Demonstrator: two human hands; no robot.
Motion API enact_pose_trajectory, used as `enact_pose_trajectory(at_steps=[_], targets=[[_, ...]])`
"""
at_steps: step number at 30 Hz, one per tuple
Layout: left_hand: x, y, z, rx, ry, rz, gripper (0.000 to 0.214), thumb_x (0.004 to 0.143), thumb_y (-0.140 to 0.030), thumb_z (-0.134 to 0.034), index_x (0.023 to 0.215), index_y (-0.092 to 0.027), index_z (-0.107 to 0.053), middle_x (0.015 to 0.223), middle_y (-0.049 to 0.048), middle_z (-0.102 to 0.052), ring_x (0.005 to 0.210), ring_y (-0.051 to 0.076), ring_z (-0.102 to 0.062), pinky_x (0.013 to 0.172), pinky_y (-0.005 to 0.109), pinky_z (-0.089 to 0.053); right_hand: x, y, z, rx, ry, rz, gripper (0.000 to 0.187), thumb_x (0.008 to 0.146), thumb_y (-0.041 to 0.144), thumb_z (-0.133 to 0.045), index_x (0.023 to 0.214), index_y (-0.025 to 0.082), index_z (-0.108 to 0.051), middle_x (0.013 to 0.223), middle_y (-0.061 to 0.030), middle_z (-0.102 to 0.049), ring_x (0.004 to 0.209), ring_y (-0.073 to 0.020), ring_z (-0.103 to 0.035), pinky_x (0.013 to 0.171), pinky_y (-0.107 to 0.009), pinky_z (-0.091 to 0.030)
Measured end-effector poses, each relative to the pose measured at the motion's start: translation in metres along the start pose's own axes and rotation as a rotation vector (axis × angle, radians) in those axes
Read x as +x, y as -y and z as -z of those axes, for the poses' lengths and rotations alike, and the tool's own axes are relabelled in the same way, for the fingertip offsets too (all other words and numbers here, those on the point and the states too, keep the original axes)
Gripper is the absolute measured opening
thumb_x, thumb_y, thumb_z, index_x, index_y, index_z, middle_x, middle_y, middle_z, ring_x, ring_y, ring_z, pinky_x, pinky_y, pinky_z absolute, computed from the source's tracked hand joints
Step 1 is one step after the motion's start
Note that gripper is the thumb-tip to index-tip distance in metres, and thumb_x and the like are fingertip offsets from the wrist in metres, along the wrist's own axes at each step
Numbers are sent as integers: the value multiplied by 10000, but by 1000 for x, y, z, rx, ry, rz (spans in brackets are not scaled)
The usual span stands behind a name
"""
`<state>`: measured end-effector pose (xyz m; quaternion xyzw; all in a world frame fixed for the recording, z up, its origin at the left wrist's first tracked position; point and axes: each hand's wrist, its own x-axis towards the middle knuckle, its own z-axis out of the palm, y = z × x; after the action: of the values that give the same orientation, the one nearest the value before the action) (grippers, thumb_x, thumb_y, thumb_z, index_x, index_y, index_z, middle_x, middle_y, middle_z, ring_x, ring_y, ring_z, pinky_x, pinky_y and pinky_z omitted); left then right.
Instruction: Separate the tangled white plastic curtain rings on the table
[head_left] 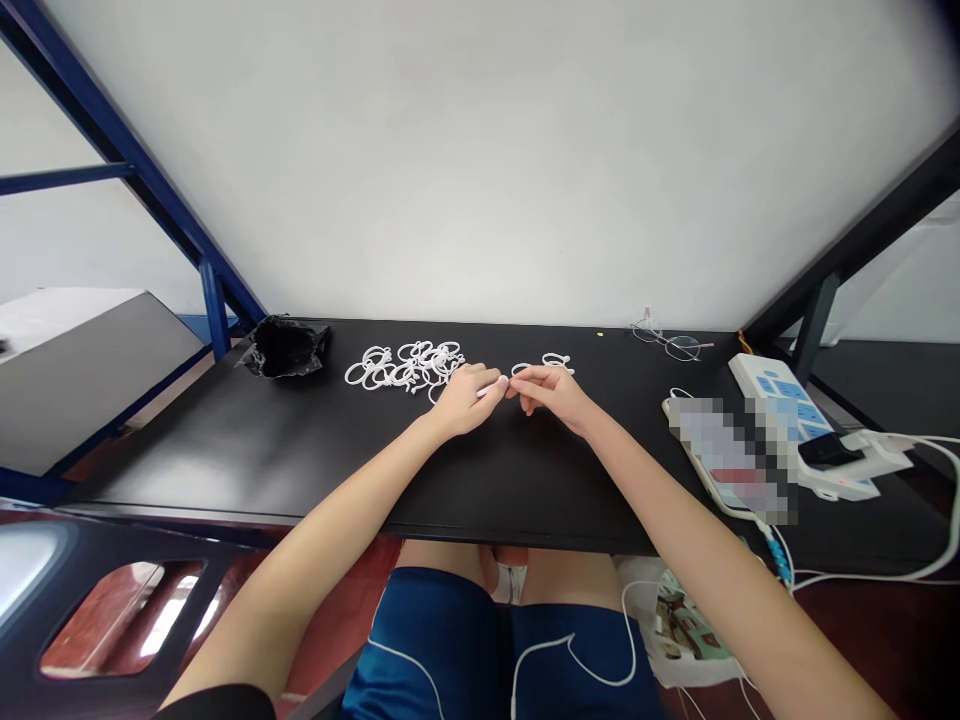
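My left hand is closed, pinching a white cord loop between thumb and fingers. Against the loop's end, the fingertips of my right hand are pressed together, and the two hands almost touch. Most of this loop is hidden by my fingers. To the left of my left hand lies a loose pile of similar white cord loops with small knobs at their joins. Just beyond my right hand are a few more white loops, partly covered by it.
A crumpled black bag stands open at the table's back left. Eyeglasses lie near the wall. On the right are a phone, partly blurred, and a white power strip with cables. Blue frame bars slope down at left.
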<state>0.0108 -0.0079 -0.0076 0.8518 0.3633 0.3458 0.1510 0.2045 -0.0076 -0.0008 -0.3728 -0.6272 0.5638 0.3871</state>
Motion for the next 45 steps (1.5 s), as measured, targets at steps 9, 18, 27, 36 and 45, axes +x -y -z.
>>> enact_pose_trajectory(at_steps=[9, 18, 27, 36, 45], targets=[[-1, 3, -1, -20, 5, -7, 472, 998, -385, -213, 654, -205, -482, 656, 27, -549, 657, 178, -494, 745, 366, -401, 2, -5, -9, 96, 12, -88, 475, 773, 619, -641, 731, 149, -692, 656, -40, -663, 507, -96, -570, 482, -221, -492], [-1, 3, -1, -22, 12, -39, 408, 978, -292, -248, 666, -199, -494, 637, 19, -534, 653, 173, -500, 741, 356, -393, -3, -9, -28, -103, -17, 87, 499, 876, 639, -474, 680, 185, -542, 508, 19, -539, 452, -108, -517, 479, -245, -455], [-1, 1, -1, -43, -6, -13, 357, 936, -256, -271, 603, -197, -384, 558, -6, -444, 572, 148, -434, 701, 331, -370, -8, -11, -33, -292, -17, 230, 421, 986, 503, -342, 697, 215, -443, 500, 48, -492, 463, -115, -482, 562, -268, -418], [-1, -2, -1, -53, -46, -22, 316, 896, -236, -290, 584, -202, -251, 522, -19, -376, 535, 132, -388, 684, 327, -350, -9, -9, -34, -281, 12, 214, 439, 982, 520, -348, 680, 215, -439, 480, 55, -476, 451, -117, -483, 575, -274, -424], [-2, -1, -3, -78, -61, -25, 322, 896, -237, -297, 582, -202, -237, 520, -25, -352, 528, 127, -369, 678, 329, -349, -9, -11, -34, -238, 26, 197, 432, 975, 527, -363, 688, 215, -449, 470, 61, -463, 434, -115, -485, 551, -266, -444]])
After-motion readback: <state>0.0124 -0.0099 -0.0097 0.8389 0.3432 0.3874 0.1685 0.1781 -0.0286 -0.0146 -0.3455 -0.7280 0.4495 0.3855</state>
